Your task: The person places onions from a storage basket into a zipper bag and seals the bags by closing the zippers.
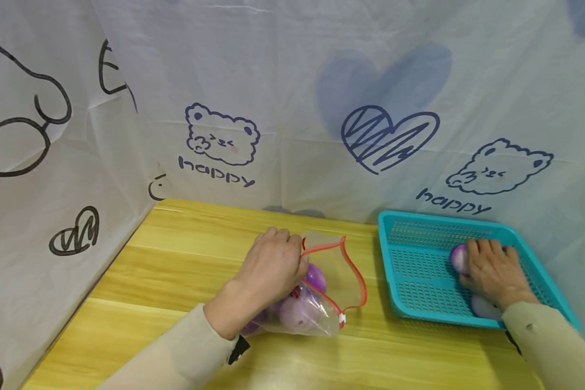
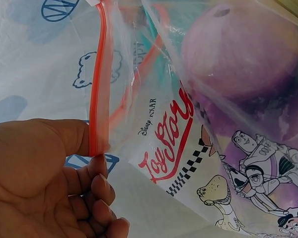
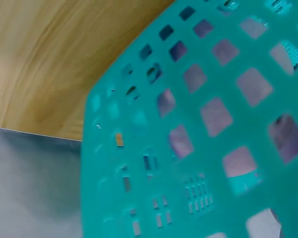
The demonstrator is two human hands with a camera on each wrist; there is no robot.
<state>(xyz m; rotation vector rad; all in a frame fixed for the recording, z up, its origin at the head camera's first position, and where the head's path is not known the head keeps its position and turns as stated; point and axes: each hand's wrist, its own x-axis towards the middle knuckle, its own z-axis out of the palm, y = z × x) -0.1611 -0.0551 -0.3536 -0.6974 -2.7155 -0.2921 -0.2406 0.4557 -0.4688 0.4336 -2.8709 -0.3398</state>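
Note:
My left hand (image 1: 275, 265) pinches the red zip edge of a clear zip bag (image 2: 154, 124) between thumb and fingers. Red "Toy Story" lettering and cartoon figures are printed on the bag, and its mouth gapes toward the right. Inside it lie several round, onion-like purple things (image 2: 238, 49). Over at the right, my right hand (image 1: 497, 271) reaches into a turquoise basket (image 1: 395, 287), its fingers and thumb around a purple-and-white onion-like ball (image 1: 459, 258). Another pale purple ball (image 1: 485, 309) lies beneath that wrist. The basket wall hides the right hand in the right wrist view.
The bag and basket are on a yellow wood-grain table (image 1: 175, 260). A white sheet (image 1: 292, 108) with blue hearts and bear drawings hangs behind the table, and more sheet hangs along its left side. The basket's raised rim surrounds the right hand.

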